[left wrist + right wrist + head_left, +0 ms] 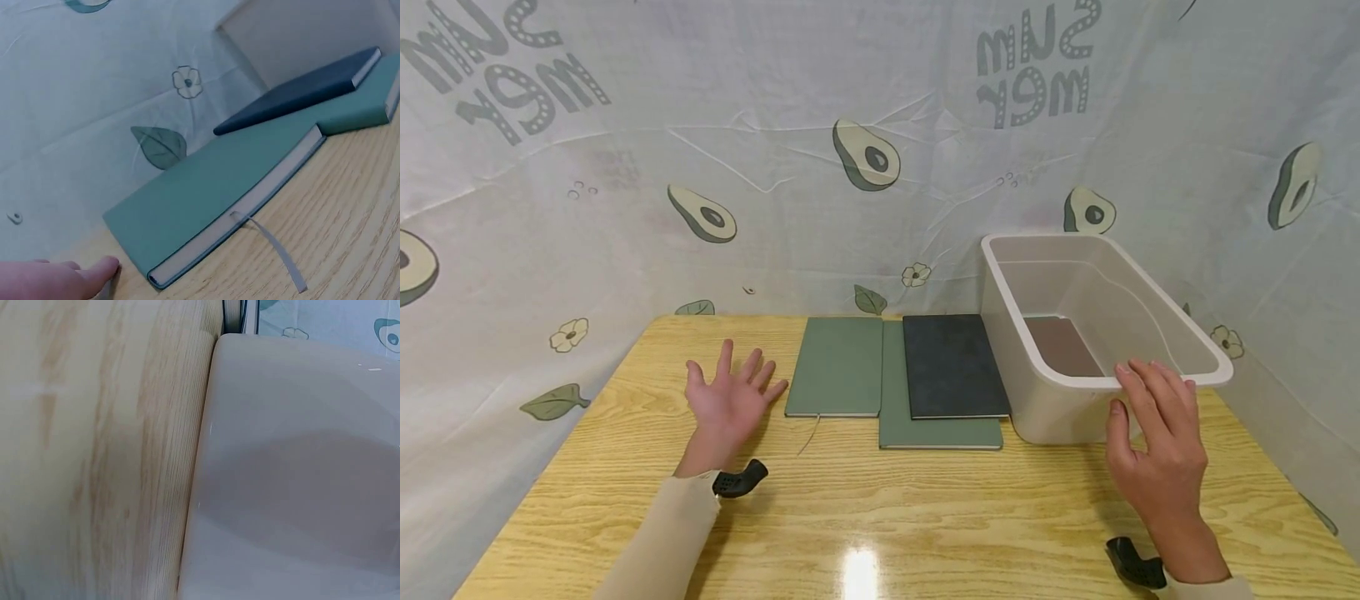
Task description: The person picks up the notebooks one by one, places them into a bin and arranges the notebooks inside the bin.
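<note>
My left hand (727,406) is palm up with fingers spread, holding nothing, just left of a green notebook (837,367) with a grey ribbon bookmark (275,247). In the left wrist view its fingertips (103,272) show beside that notebook's corner. A dark, near-black notebook (953,367) lies on a second green notebook (940,433). My right hand (1161,454) is at the near rim of a light plastic bin (1052,408), its extended fingertips over the rim and its thumb in front of the outer wall. Inside the bin lie a brown notebook (1063,346) and a green edge behind it.
The wooden table (925,508) bears all of these. Behind and around it hangs a pale cloth (775,158) printed with avocados and flowers. The bin stands at the back right, against the dark notebook's right side in the head view.
</note>
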Tool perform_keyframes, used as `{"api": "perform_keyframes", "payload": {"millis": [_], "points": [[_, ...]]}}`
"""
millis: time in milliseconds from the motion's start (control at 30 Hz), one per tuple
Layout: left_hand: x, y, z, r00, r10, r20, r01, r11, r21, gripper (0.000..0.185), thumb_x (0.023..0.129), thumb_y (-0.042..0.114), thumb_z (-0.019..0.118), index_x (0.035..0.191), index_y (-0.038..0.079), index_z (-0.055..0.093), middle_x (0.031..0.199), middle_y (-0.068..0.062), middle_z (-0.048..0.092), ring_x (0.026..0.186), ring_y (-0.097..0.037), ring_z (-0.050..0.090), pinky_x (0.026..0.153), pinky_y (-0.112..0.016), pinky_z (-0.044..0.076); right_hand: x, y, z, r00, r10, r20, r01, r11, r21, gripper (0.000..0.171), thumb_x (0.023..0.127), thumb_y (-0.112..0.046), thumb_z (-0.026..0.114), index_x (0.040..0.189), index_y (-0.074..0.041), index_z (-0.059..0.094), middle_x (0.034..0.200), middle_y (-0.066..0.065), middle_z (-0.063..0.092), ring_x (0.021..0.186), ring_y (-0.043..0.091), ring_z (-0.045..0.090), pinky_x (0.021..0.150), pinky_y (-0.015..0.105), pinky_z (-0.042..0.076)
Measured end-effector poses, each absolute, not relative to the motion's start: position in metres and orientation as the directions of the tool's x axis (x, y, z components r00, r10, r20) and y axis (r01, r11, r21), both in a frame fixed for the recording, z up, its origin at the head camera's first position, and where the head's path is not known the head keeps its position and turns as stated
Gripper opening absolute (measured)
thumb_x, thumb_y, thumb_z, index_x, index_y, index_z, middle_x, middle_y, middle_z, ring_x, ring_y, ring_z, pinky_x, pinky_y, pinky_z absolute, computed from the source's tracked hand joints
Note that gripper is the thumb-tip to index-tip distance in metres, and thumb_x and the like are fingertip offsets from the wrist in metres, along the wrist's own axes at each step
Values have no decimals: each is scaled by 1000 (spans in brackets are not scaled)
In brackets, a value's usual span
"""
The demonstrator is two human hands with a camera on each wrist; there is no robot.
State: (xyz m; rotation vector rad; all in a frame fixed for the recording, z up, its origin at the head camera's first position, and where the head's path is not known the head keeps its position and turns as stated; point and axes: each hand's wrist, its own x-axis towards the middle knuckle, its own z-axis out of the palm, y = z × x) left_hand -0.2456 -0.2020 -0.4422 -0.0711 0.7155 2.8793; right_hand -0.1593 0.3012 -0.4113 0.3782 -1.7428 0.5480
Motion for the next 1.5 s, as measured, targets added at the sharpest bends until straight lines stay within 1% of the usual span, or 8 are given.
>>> {"api": "perform_keyframes", "payload": {"millis": [167, 333, 600, 967, 1167, 1267, 1367, 1500], "points": [[-242, -209, -448, -985, 134, -109, -162, -935, 316, 66, 97, 86, 4, 160, 67, -4, 178, 20, -14, 165, -7, -17, 135, -52, -7, -160, 301, -411, -241, 37, 970, -525, 835, -162, 34, 94, -9, 63, 122, 5, 77, 121, 32, 72, 118, 54, 61, 125, 64, 35], [-240, -211, -449, -986, 127, -108, -154, -943, 295, 64, 100, 83, 8, 161, 67, -1, 178, 23, -10, 165, -3, -16, 135, -55, -8, -160, 301, -411, -234, 36, 972, -525, 836, -158, 33, 95, -10, 63, 122, 4, 77, 121, 32, 72, 118, 54, 61, 125, 62, 35], [-242, -213, -450, -986, 142, -92, -165, -923, 346, 64, 101, 82, 9, 162, 65, -1, 178, 21, -10, 165, -5, -17, 133, -62, -6, -160, 301, -412, -242, 41, 970, -519, 839, -164, 34, 95, -12, 62, 122, 4, 77, 121, 31, 72, 118, 54, 61, 124, 64, 35], [-243, -213, -450, -983, 162, -86, -182, -908, 378, 66, 100, 83, 13, 162, 64, 1, 179, 19, -10, 167, -10, -14, 133, -61, -7, -160, 299, -410, -219, 43, 975, -541, 826, -158, 33, 97, -12, 62, 121, 5, 77, 120, 32, 72, 116, 54, 61, 124, 62, 36], [-244, -213, -448, -978, 179, -104, -206, -887, 414, 69, 100, 84, 14, 164, 61, 4, 180, 13, -9, 168, -20, -12, 134, -58, -5, -159, 299, -409, -215, 45, 975, -538, 828, -157, 33, 96, -12, 62, 120, 5, 77, 119, 32, 72, 115, 54, 61, 124, 61, 37], [-245, -211, -447, -973, 195, -126, -231, -873, 429, 68, 102, 81, 20, 165, 58, 7, 181, 7, -9, 169, -28, -8, 136, -55, -4, -159, 299, -409, -215, 48, 975, -540, 827, -159, 32, 96, -11, 62, 120, 5, 77, 119, 32, 72, 115, 55, 61, 124, 61, 36], [-246, -209, -444, -965, 214, -153, -262, -846, 465, 68, 106, 73, 30, 168, 51, 13, 181, 0, -10, 168, -35, -5, 137, -49, -1, -159, 299, -409, -215, 50, 975, -540, 826, -162, 32, 96, -10, 62, 120, 5, 77, 118, 32, 72, 115, 55, 61, 123, 64, 37], [-250, -205, -439, -956, 227, -187, -292, -809, 510, 69, 108, 66, 37, 169, 43, 16, 181, -7, -8, 169, -34, -1, 136, -41, 5, -158, 299, -409, -219, 51, 974, -536, 828, -164, 33, 96, -11, 62, 120, 5, 77, 119, 32, 72, 116, 55, 61, 122, 66, 37]]}}
